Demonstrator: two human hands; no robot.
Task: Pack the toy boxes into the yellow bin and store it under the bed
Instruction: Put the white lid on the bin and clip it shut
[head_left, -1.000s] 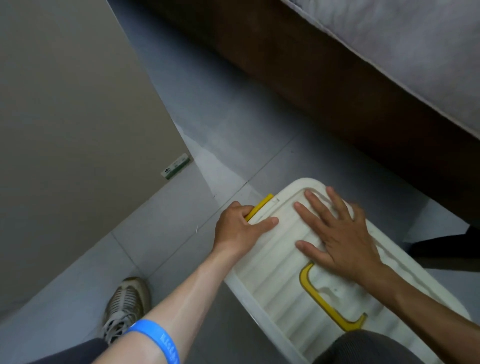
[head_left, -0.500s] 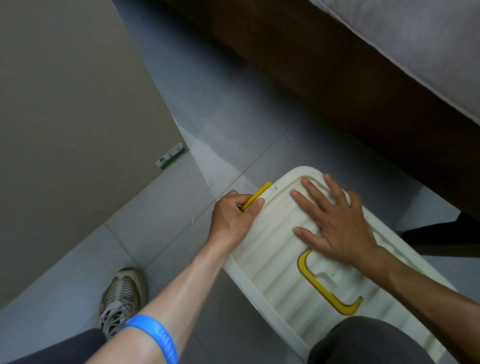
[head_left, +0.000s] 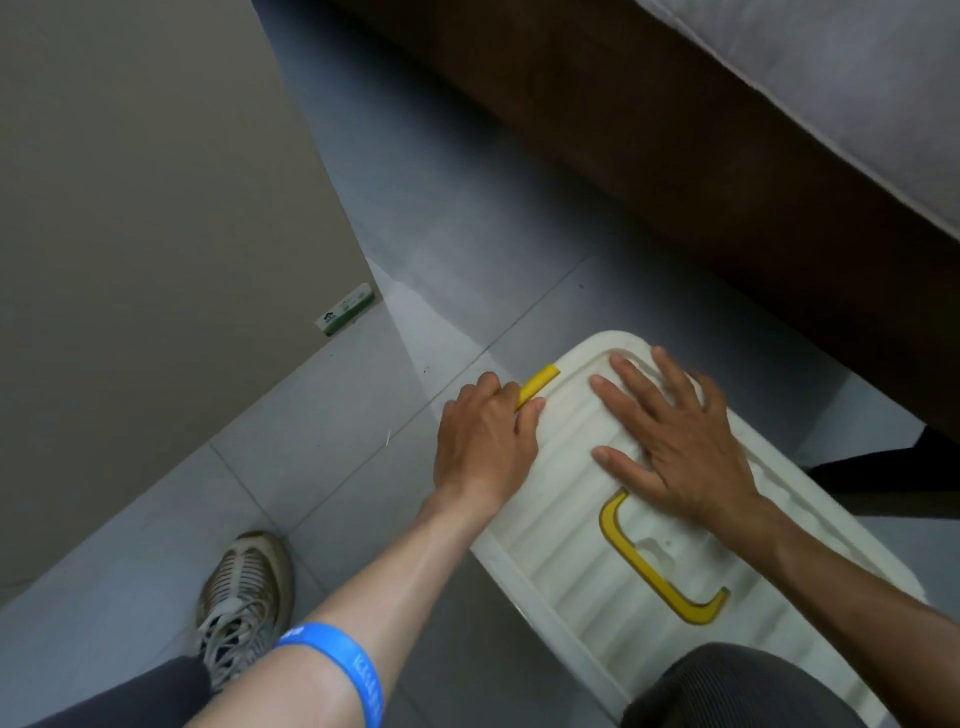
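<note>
The bin stands on the floor at lower right, covered by a ribbed cream lid (head_left: 566, 551) with a yellow carry handle (head_left: 649, 566) lying flat on top. A yellow latch (head_left: 537, 387) sits on the lid's left edge. My left hand (head_left: 483, 447) curls over that edge and grips the latch, thumb on the lid. My right hand (head_left: 675, 441) lies flat on the lid's far end with fingers spread. The bin's body and whatever is inside are hidden under the lid.
The bed's dark brown frame (head_left: 675, 156) runs along the upper right, with grey bedding (head_left: 841, 88) above it. A beige cabinet panel (head_left: 145, 234) with a small label (head_left: 345, 309) stands left. My shoe (head_left: 244, 597) rests on the grey tiled floor (head_left: 441, 249).
My left thumb has come off the lid top and the hand has curled tighter round the yellow latch. My right hand stays flat on the lid.
</note>
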